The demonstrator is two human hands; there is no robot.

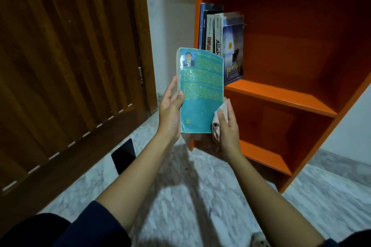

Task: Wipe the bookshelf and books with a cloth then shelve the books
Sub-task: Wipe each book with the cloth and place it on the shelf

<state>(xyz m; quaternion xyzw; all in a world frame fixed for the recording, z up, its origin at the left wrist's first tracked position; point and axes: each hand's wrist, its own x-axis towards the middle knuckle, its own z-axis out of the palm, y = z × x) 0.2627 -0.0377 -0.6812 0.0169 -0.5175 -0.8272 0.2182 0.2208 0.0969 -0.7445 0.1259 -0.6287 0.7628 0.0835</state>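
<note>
A turquoise paperback (200, 90) stands upright in front of me, back cover facing me. My left hand (170, 112) holds its left edge, thumb on the cover. My right hand (227, 126) grips a small whitish cloth (220, 116) bunched against the book's lower right edge. Behind them stands the orange bookshelf (281, 94). Several books (220, 44) stand upright at the left end of its middle shelf.
A brown wooden door (70, 56) fills the left side. A black flat object (123, 155) leans at its foot on the marbled floor (180, 206). The shelf boards above and below the books hold nothing. A white wall runs behind the shelf.
</note>
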